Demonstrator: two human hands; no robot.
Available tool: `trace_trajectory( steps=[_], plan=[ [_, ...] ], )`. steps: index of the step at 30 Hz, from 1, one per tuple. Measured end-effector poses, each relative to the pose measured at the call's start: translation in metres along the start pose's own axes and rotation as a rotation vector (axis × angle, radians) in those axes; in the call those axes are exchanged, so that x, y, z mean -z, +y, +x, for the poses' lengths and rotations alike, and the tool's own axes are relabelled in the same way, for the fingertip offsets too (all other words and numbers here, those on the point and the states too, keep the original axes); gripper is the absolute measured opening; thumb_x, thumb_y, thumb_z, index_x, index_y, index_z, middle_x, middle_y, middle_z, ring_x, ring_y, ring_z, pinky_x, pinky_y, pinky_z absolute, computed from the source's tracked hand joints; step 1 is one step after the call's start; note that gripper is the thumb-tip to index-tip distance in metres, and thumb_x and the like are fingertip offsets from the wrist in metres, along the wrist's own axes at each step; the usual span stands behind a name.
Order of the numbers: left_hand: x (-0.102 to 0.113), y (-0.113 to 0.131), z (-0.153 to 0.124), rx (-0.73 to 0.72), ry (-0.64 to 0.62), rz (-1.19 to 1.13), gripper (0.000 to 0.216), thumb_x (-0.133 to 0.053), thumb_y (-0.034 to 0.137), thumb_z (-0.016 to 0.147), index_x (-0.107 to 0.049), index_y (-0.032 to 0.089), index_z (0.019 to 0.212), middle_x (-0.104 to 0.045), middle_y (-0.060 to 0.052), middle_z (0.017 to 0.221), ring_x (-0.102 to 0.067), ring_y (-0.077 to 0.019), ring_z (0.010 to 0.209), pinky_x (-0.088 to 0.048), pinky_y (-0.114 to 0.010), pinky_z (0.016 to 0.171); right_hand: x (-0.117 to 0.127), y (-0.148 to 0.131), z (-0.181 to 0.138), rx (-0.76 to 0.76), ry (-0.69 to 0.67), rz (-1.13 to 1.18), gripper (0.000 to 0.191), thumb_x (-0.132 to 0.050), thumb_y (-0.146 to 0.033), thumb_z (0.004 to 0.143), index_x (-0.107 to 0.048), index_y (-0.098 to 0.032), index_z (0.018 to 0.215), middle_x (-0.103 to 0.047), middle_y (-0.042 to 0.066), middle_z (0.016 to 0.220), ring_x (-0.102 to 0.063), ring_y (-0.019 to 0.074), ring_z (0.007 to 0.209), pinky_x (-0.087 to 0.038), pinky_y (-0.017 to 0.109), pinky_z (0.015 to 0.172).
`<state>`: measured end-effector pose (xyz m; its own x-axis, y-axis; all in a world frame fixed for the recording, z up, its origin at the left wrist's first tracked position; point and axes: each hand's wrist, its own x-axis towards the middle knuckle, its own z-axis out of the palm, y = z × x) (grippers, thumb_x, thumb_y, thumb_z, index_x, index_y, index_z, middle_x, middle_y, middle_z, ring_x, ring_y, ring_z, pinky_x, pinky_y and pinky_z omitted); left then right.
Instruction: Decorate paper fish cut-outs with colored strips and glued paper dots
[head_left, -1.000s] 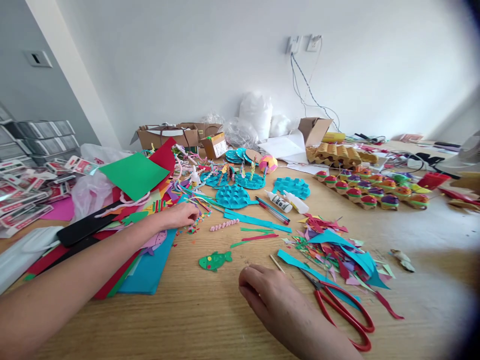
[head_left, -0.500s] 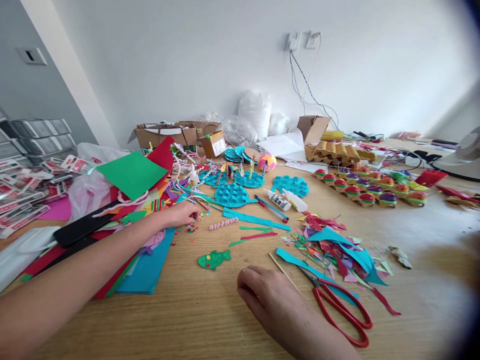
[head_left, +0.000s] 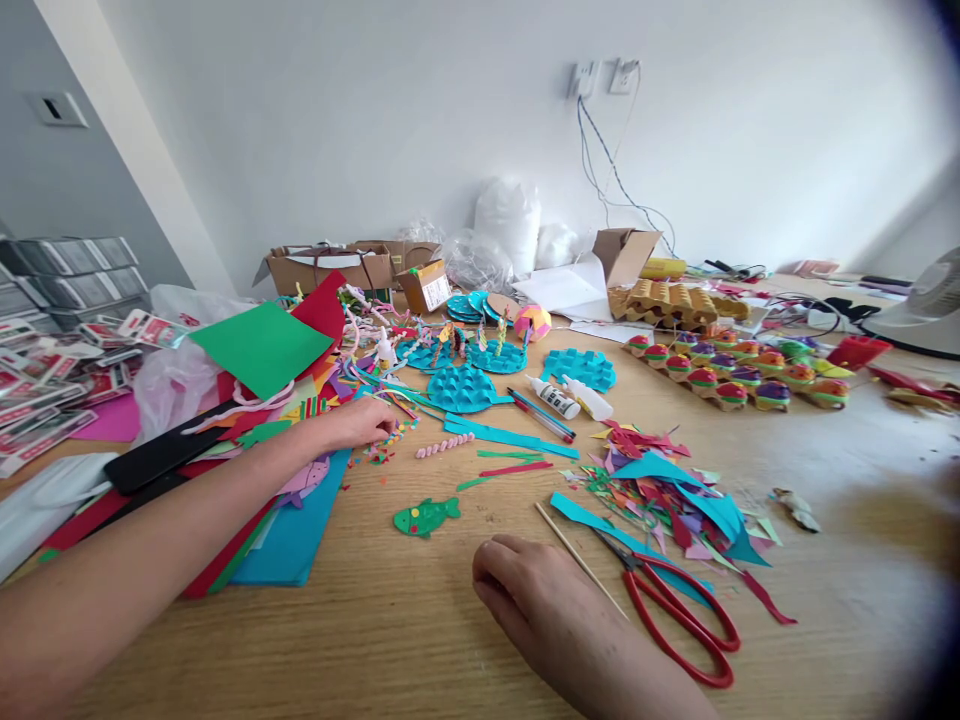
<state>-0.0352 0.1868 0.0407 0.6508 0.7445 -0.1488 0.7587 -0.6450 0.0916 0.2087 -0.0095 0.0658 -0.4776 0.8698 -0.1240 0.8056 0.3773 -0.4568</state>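
My left hand (head_left: 363, 422) reaches over the coloured paper stack, its fingers pinched down among tiny paper bits (head_left: 384, 452); anything between them is hidden. Loosely curled, my right hand (head_left: 529, 592) rests on the table, and its palm side is out of sight. A green paper fish (head_left: 426, 517) with yellow and red dots lies between the hands. Close to my right hand are a thin wooden stick (head_left: 574, 548) and red-handled scissors (head_left: 679, 610). Beyond the fish lie a twisted pink strip (head_left: 445, 446) and narrow green and red paper strips (head_left: 510, 468).
Paper scraps (head_left: 675, 490) are heaped on the right, near painted egg-carton cups (head_left: 742, 370). Glue bottles (head_left: 555, 397), pens (head_left: 541, 414) and blue-painted carton pieces (head_left: 469, 388) sit mid-table. A black phone (head_left: 169, 447) lies on coloured sheets at left. Cardboard boxes (head_left: 330, 270) stand against the wall.
My left hand has shifted very slightly among the paper bits, its fingers bent a little differently. My right hand, the fish and the scissors stay put; the view has moved slightly.
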Motion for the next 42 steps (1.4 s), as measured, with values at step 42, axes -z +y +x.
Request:
trace_trajectory(
  steps=[42],
  plan=[
    [0.003,0.002,-0.022,0.275,0.093,-0.892,0.016,-0.054,0.030,0.059,-0.049,0.016,0.063,-0.052,0.004,0.054,-0.051,-0.0111,0.051,-0.039,-0.022,0.049,0.016,0.003,0.138,-0.026,0.097,0.255,0.013,-0.050,-0.011,0.070,-0.062,-0.015,0.073,-0.063,0.001,0.064,-0.059,0.0112,0.056,-0.039,0.019,0.052]
  ],
)
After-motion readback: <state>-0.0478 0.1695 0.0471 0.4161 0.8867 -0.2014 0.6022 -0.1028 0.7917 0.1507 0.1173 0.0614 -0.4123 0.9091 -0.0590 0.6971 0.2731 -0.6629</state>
